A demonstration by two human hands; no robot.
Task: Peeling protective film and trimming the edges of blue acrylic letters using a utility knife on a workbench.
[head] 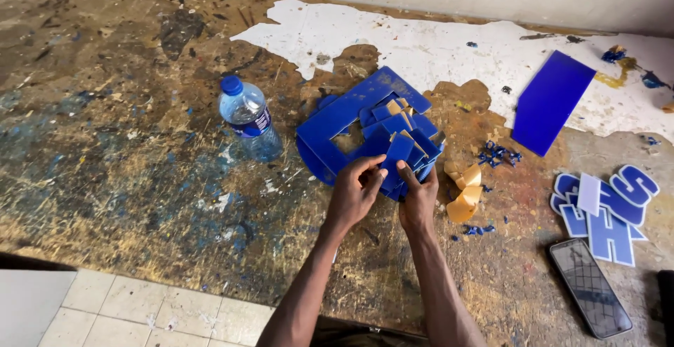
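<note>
**Two hands pinch a blue piece at the edge of a pile**

Head view: nearest the camera, two bare forearms reach up from the bottom edge over a worn, paint-spattered table [126, 178]. The left hand [353, 194] is partly curled, its thumb and fingertips closed on the lower edge of a small blue piece [397, 152]. The right hand [419, 196] sits just beside it, fingers bent and pressed against the same piece from the other side. That piece rests on the near edge of a pile of blue offcuts [372, 131], which lies near the middle of the table.

Left of the pile stands a clear plastic bottle [248, 117] with a blue cap. Just right of the hands lie curled tan strips [465, 192]. Farther right, a flat blue sheet [552, 101] rests on a white patch of the table, well apart from the pile. Blue-and-white cut-out letters [609, 210] lie near the right edge, with a dark phone [590, 287] just below them.
</note>
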